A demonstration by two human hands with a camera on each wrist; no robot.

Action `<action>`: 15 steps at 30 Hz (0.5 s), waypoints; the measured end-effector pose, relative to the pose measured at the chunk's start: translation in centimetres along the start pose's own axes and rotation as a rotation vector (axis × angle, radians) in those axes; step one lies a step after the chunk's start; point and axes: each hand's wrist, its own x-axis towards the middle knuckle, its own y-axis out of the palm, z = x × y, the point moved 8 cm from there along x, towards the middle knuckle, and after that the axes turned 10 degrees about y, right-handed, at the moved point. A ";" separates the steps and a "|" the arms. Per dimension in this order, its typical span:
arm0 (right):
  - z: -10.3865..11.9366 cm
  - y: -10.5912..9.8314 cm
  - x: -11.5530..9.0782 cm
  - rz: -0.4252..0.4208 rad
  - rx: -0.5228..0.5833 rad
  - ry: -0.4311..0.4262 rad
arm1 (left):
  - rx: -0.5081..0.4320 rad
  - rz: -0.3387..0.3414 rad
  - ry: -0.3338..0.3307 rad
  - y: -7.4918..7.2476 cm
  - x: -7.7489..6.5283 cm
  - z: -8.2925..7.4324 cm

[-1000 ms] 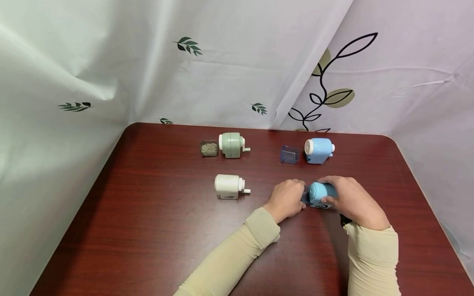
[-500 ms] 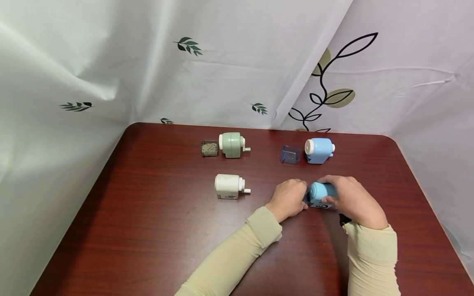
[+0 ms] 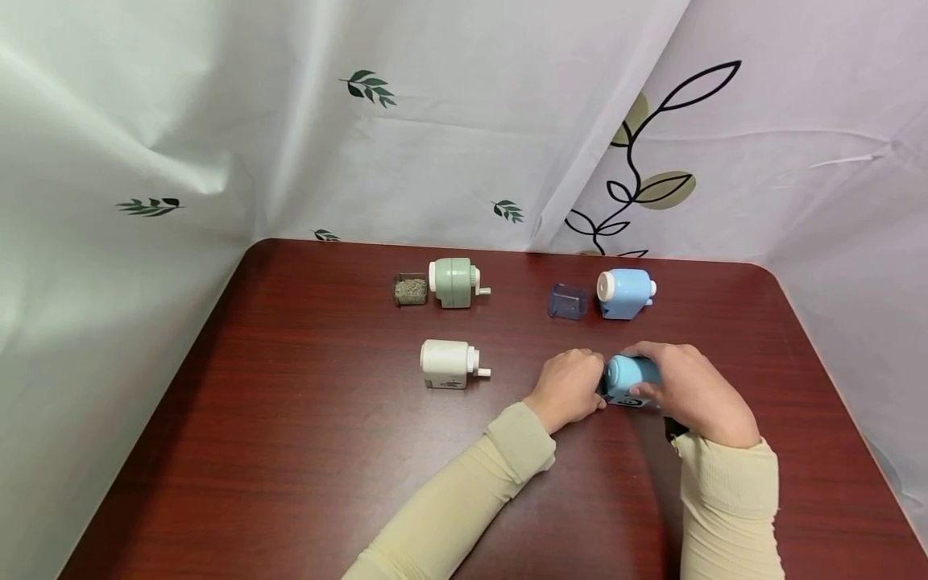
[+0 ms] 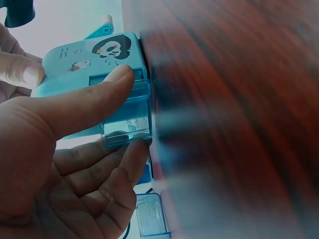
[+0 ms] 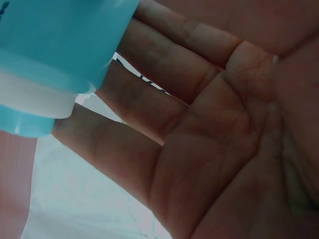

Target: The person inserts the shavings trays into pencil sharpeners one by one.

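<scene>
A turquoise pencil sharpener (image 3: pixel 627 376) with a panda print stands on the table in the head view. My right hand (image 3: pixel 698 393) grips its body from the right, and in the right wrist view the fingers (image 5: pixel 149 59) lie along its side. My left hand (image 3: pixel 565 390) pinches the clear blue shavings drawer (image 4: pixel 127 122) at the sharpener's left end. In the left wrist view that drawer sits partly inside the body, the thumb on one side and fingers on the other. From the head view the left hand mostly hides the drawer.
Behind stand a light blue sharpener (image 3: pixel 626 294) with a clear drawer (image 3: pixel 567 301) beside it, and a green sharpener (image 3: pixel 453 283) with a drawer of shavings (image 3: pixel 410 289). A white sharpener (image 3: pixel 445 364) is left of my hands. A curtain (image 3: pixel 435 145) borders the table's (image 3: pixel 326 451) back edge.
My left hand has shifted slightly to the right, pushing the drawer farther into the turquoise sharpener. The gap between them has narrowed. The right hand holds nearly still.
</scene>
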 end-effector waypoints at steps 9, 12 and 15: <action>-0.1 -0.2 -0.1 -0.011 -0.002 -0.009 | -0.005 -0.005 0.007 0.1 0.2 -0.2; -0.1 -0.2 -0.1 -0.009 -0.002 -0.008 | -0.007 -0.008 0.007 0.1 0.3 -0.2; -0.1 -0.2 0.0 -0.006 0.000 -0.002 | -0.011 -0.010 0.002 0.1 0.3 -0.2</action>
